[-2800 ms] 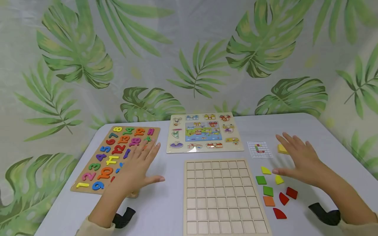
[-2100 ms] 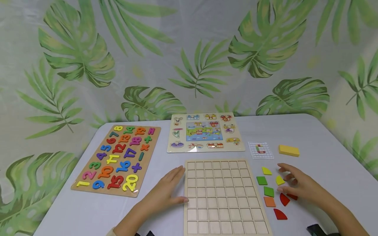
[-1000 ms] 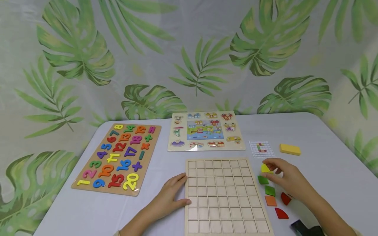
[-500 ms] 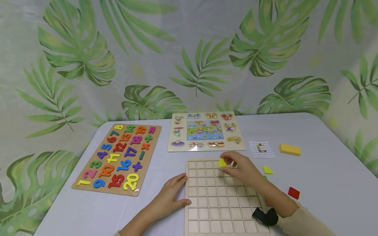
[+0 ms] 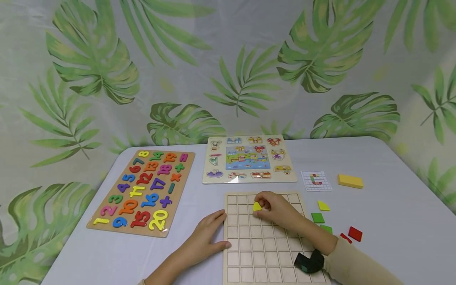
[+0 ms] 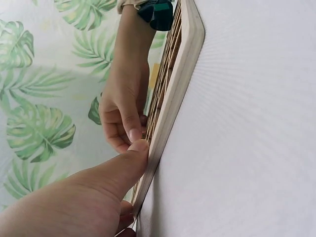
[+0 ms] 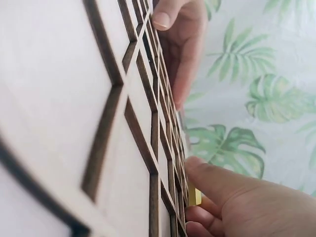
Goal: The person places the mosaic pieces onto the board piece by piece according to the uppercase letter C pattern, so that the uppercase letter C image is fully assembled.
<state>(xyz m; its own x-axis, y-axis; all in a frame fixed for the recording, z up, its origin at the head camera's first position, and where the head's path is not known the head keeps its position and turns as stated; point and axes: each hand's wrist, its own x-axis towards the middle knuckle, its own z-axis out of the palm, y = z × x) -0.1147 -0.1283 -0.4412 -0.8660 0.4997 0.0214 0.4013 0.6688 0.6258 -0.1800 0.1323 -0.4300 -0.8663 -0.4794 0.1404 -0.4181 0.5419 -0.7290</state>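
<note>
My right hand (image 5: pixel 276 208) pinches a yellow quarter-circle piece (image 5: pixel 257 206) between thumb and fingertips over the upper rows of the wooden grid board (image 5: pixel 246 259). In the right wrist view the edge of this yellow piece (image 7: pixel 197 196) shows between thumb and fingers, close against the grid. My left hand (image 5: pixel 206 237) rests along the board's left edge, fingers extended. Its thumb (image 6: pixel 131 160) lies on the rim in the left wrist view. Right of the board lie another yellow piece (image 5: pixel 323 206), a green square (image 5: pixel 318 217) and a red square (image 5: pixel 355 234); the right forearm hides other pieces.
A number board (image 5: pixel 162 234) lies at the left, and a picture puzzle board (image 5: pixel 246 158) at the back. A small gridded pattern card (image 5: pixel 316 181) and a yellow block (image 5: pixel 350 181) are at the back right. A leaf-print cloth hangs behind the table.
My right hand picked up a yellow quarter-circle piece from the right and carried it left over the grid board. My left hand came down to the board's left edge and stayed there.
</note>
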